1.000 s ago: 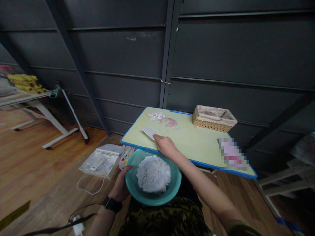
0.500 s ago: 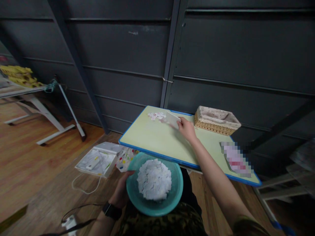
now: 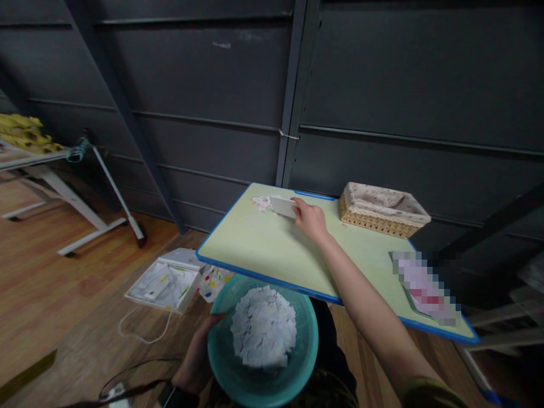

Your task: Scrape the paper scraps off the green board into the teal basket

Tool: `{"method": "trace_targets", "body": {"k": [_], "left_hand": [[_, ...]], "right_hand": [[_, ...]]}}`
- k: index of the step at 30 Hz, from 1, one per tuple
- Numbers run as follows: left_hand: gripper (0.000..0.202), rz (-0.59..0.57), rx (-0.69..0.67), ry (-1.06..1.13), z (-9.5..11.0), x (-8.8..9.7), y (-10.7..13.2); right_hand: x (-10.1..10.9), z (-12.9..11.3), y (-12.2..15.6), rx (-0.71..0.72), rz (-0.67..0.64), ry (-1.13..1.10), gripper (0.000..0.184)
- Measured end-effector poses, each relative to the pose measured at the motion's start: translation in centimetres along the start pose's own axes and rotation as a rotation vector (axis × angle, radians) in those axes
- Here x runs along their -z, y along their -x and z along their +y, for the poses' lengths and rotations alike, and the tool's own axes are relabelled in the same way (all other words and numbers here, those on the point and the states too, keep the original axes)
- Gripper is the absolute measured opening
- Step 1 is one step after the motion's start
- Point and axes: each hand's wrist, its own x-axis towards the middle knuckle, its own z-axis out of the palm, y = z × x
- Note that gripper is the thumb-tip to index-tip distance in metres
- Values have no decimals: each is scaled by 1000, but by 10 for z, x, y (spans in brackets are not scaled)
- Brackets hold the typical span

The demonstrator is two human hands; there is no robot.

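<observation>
My left hand (image 3: 199, 348) grips the rim of a teal plastic basket (image 3: 306, 362) below the table's front edge. Inside it lies a heap of white paper scraps (image 3: 264, 328). Over the table my right hand (image 3: 311, 220) is closed on the right end of a flat white rectangular board (image 3: 284, 206), whose exact kind I cannot make out. The board stands tilted on the tabletop, its left end against a small pile of paper scraps (image 3: 260, 202). Part of that pile is hidden behind the board. The yellowish table (image 3: 255, 243) has a blue edge.
A lined wicker basket (image 3: 378, 221) stands at the table's back right, with a blurred-out flat item (image 3: 425, 289) at the right end. On the floor to the left lie an open white box (image 3: 165, 283) with a cord and a spotted bag (image 3: 212, 281). A dark panelled wall rises behind.
My right hand has moved the white board left, into the small pile of scraps. The teal basket sits slightly lower in view, still held by my left hand.
</observation>
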Motion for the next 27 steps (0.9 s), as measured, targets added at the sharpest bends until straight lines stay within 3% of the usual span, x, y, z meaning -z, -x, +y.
{"method": "trace_targets", "body": {"k": [5, 10, 17, 27], "left_hand": [[56, -1, -56, -40, 1, -2, 1], [27, 17, -44, -89, 3, -4, 5], [5, 62, -73, -139, 1, -6, 9], [6, 28, -125, -162, 0, -6, 6]], "right_hand": [[2, -1, -1, 10, -31, 0, 45], [5, 0, 0, -3, 0, -32, 44], [5, 2, 2, 0, -8, -52, 42], [5, 3, 0, 0, 5, -127, 39]]}}
